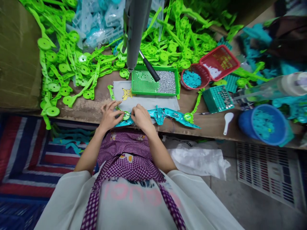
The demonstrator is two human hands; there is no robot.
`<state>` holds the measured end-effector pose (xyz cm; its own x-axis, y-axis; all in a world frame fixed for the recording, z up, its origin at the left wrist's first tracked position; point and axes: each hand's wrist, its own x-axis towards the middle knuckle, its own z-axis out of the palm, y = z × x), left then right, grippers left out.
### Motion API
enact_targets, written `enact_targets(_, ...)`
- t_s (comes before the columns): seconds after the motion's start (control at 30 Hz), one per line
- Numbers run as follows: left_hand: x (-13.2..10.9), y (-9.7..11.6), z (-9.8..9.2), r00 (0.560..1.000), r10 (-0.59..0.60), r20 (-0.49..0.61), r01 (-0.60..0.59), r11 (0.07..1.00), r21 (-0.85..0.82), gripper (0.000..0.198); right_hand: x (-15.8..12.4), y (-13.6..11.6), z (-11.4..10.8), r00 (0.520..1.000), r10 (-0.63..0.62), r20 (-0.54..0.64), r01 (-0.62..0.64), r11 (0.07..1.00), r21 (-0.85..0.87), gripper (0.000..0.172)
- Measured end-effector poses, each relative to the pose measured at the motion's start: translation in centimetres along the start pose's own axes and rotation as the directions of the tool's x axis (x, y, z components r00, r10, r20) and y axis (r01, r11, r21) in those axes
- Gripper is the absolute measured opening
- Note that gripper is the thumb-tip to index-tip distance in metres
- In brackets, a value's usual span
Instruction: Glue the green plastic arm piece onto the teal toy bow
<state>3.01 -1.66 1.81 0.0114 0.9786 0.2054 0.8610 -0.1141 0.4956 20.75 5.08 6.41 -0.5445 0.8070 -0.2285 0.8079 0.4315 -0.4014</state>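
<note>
My left hand (109, 114) and my right hand (141, 116) meet at the near edge of the workbench. Both pinch at a small green round plastic part (126, 115) that sits on a long teal plastic piece (165, 115). The teal piece stretches right along the bench edge to a green disc (188, 117). A grey cloth (144, 101) with a yellow cartoon figure lies under the parts. Fingers of both hands are curled close together around the green part.
A green tray (144, 83) of small metal screws sits behind the cloth under a grey tool column (134, 32). Heaps of green plastic arms (72, 60) fill the back. At the right stand red baskets (219, 62), a teal basket (217, 99), a blue bucket (265, 124) and a white spoon (227, 121).
</note>
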Motion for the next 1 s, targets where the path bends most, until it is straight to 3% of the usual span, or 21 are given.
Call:
enact_targets(0.2, 0.0, -0.5, 0.1, 1.0, -0.001, -0.024, 0.0, 1.0, -0.027, 0.015, 1.2, -1.0, -2.4, 0.99, -0.017, 0.142, 0.024, 0.998, -0.051, 0.022)
enact_targets(0.37, -0.2, -1.2, 0.5, 0.986, -0.043, -0.16, 0.029, 0.996, -0.09, 0.017, 2.2, -0.9, -4.1, 0.985, -0.172, -0.027, 0.174, 0.968, 0.18, 0.02)
enact_targets(0.47, -0.2, -1.7, 0.8, 0.955, -0.138, -0.263, 0.1, 0.983, -0.155, 0.017, 1.5, -0.5, -2.8, 0.962, -0.252, -0.108, 0.274, 0.909, 0.314, 0.022)
enact_targets(0.57, 0.0, -1.9, 0.8, 0.941, -0.176, -0.288, 0.122, 0.973, -0.197, 0.016, 0.4, -0.3, -0.3, 0.941, -0.32, -0.114, 0.339, 0.882, 0.327, 0.025)
enact_targets(0.73, 0.3, -1.5, 0.8, 0.955, -0.172, -0.243, 0.136, 0.978, -0.159, 0.01, -0.1, -0.3, 2.5, 0.937, -0.341, -0.076, 0.349, 0.922, 0.166, 0.031)
enact_targets(1.0, 0.3, -1.4, 0.9, 0.957, -0.181, -0.226, 0.149, 0.977, -0.151, 0.005, 0.3, -1.0, 3.0, 0.926, -0.363, -0.106, 0.358, 0.931, -0.066, 0.03)
